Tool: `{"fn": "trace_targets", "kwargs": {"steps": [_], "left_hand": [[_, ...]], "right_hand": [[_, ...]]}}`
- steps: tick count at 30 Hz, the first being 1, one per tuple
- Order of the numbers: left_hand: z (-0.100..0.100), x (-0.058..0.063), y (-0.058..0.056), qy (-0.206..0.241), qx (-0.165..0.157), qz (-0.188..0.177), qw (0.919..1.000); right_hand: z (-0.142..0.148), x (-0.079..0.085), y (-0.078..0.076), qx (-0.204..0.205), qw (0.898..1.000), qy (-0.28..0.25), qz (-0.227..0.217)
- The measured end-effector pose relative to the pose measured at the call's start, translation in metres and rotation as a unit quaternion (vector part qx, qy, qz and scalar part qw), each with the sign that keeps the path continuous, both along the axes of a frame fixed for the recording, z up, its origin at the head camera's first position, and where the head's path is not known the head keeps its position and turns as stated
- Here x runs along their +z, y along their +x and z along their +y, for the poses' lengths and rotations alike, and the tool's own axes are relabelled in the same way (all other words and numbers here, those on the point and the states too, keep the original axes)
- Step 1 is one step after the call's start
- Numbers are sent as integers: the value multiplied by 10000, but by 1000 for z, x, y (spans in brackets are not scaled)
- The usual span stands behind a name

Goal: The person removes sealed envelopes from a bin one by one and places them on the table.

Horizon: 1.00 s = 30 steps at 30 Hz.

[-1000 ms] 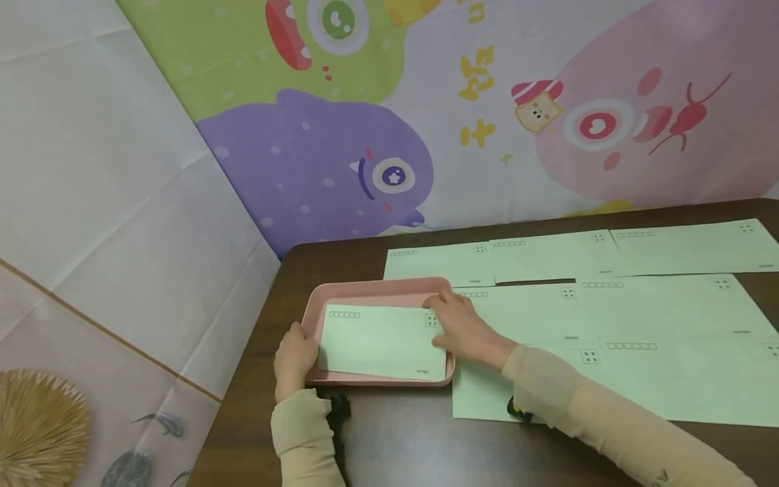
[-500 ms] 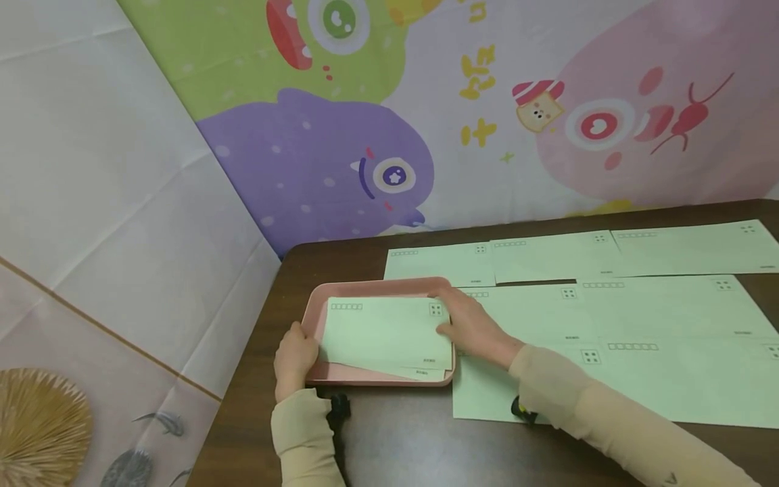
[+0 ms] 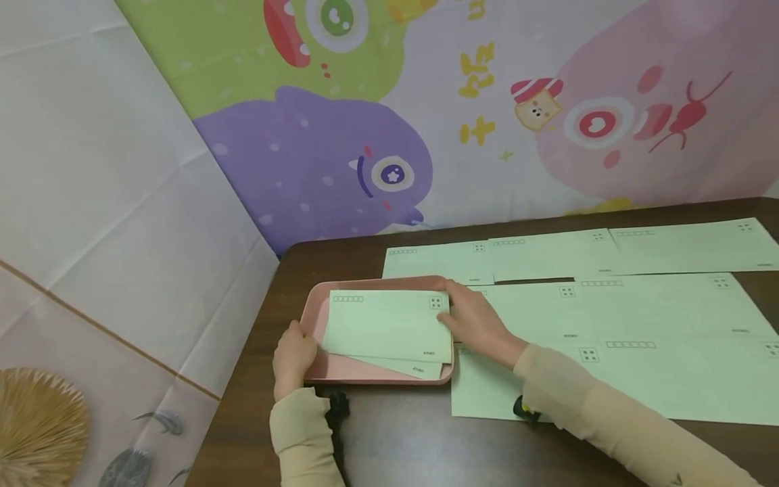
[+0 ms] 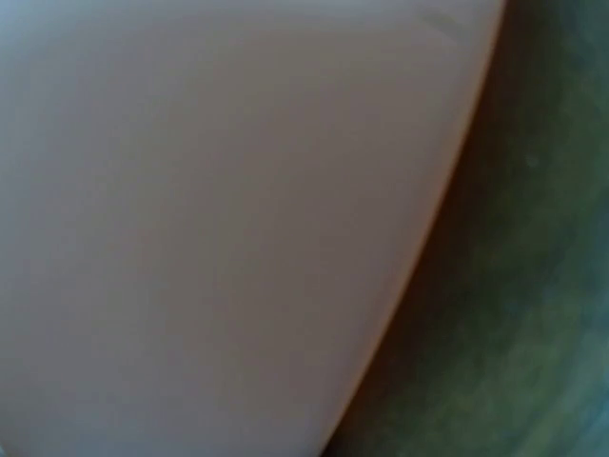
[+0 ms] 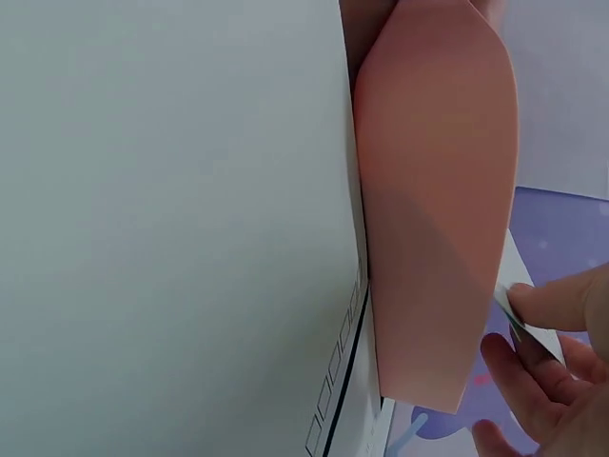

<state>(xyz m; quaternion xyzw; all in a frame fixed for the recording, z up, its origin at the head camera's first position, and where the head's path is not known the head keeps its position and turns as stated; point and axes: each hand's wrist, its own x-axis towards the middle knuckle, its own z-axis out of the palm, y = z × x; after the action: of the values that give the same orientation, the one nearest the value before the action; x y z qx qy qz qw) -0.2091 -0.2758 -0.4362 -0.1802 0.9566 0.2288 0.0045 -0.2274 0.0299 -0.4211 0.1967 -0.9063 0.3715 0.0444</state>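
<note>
A pink tray (image 3: 335, 366) lies on the table's left part, with pale green envelopes in it. My left hand (image 3: 294, 355) grips the tray's left rim. At the tray's right end my right hand (image 3: 479, 321) pinches the right edge of the top envelope (image 3: 380, 326), thumb above and fingers beneath. Under it another envelope (image 3: 420, 369) pokes out at a slant along the front. In the right wrist view, the fingers (image 5: 538, 381) and thumb hold a paper corner beside the tray wall (image 5: 438, 219). The left wrist view gives only a blurred pinkish surface (image 4: 209, 238).
Several more envelopes (image 3: 669, 304) lie in rows on the dark brown table (image 3: 395, 433), right of the tray and behind it. Some reach close to the tray's right end. A cartoon-printed cloth (image 3: 487, 182) hangs behind the table's back edge.
My right hand has drawn the top envelope up and back in the tray, uncovering the front edge of the one below. My left hand keeps its grip on the rim.
</note>
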Motion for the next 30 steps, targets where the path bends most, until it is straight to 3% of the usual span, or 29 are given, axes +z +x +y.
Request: {"fn": "trace_targets", "kwargs": {"steps": [4, 17, 25, 30], "left_hand": [[0, 0, 1, -16, 13, 8, 10000], [-1, 0, -1, 13, -57, -89, 9999], [0, -1, -1, 68, 13, 4, 10000], [0, -1, 0, 31, 2, 13, 10000]], "right_hand": [[1, 2, 2, -136, 9995, 49, 274], [7, 5, 8, -110, 9988, -438, 204], [17, 7, 13, -338, 9947, -913, 315], [23, 11, 16, -555, 9909, -1227, 63]]}}
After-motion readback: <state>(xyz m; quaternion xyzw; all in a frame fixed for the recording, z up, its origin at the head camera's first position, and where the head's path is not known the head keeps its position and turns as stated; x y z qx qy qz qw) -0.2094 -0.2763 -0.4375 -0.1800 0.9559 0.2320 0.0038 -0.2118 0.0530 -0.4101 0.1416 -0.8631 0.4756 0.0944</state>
